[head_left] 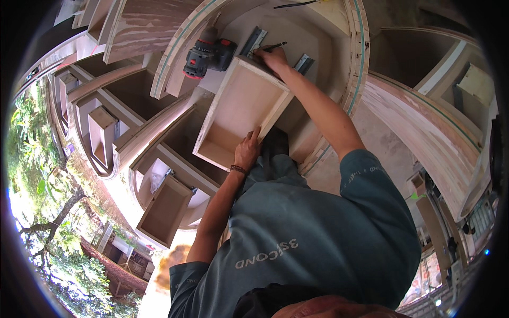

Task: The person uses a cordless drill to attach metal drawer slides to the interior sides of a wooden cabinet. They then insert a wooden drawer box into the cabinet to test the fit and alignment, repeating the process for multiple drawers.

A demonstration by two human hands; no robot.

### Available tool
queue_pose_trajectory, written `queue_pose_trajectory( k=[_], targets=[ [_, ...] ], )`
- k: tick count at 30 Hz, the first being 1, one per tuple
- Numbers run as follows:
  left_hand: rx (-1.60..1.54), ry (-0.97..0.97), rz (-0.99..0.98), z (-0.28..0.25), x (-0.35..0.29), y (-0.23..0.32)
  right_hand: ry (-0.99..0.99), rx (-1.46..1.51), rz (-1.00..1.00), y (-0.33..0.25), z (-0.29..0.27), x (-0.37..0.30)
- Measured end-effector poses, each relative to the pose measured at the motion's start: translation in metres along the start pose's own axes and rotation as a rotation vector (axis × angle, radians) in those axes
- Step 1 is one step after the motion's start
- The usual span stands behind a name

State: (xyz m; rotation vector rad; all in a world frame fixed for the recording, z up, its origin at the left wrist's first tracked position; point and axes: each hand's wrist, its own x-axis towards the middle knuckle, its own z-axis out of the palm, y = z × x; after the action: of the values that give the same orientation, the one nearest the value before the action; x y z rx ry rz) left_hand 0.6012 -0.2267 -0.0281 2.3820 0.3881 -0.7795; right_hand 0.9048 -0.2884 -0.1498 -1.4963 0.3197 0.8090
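Observation:
A pale wooden drawer box (241, 106) lies tilted in front of me, inside a curved wooden cabinet (331, 29). My left hand (247, 152) grips the drawer's near right edge, with fingers over its rim. At the far end of the drawer, my right hand (273, 57) is closed round a slim dark pencil (277, 46); its lower tip is hidden by the hand. Metal drawer slides show on both sides of that hand: a left slide (254, 40) and a right slide (304, 63).
A black and red cordless drill (204, 55) lies left of the drawer, within the cabinet. Further left are more curved cabinets, one with a drawer (165, 209) pulled out. A curved wood-faced panel (424, 127) stands to the right. Trees (47, 212) show at the far left.

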Motion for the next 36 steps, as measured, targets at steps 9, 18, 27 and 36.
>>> queue_pose_trajectory(
  k=[9, 18, 27, 36],
  targets=[
    [-0.002, 0.011, 0.008, 0.002, -0.004, -0.005, 0.011, -0.052, 0.013, -0.003, 0.003, -0.005],
    [0.03, 0.02, 0.012, 0.002, -0.004, -0.003, 0.017, 0.028, -0.007, 0.005, 0.004, -0.001],
    [0.018, -0.056, 0.009, -0.018, -0.007, 0.006, 0.114, -0.268, -0.202, -0.011, 0.0, -0.016],
    [0.042, 0.956, -0.389, -0.032, -0.079, -0.055, -0.087, -0.72, -0.469, -0.05, -0.03, -0.121]
  ],
)
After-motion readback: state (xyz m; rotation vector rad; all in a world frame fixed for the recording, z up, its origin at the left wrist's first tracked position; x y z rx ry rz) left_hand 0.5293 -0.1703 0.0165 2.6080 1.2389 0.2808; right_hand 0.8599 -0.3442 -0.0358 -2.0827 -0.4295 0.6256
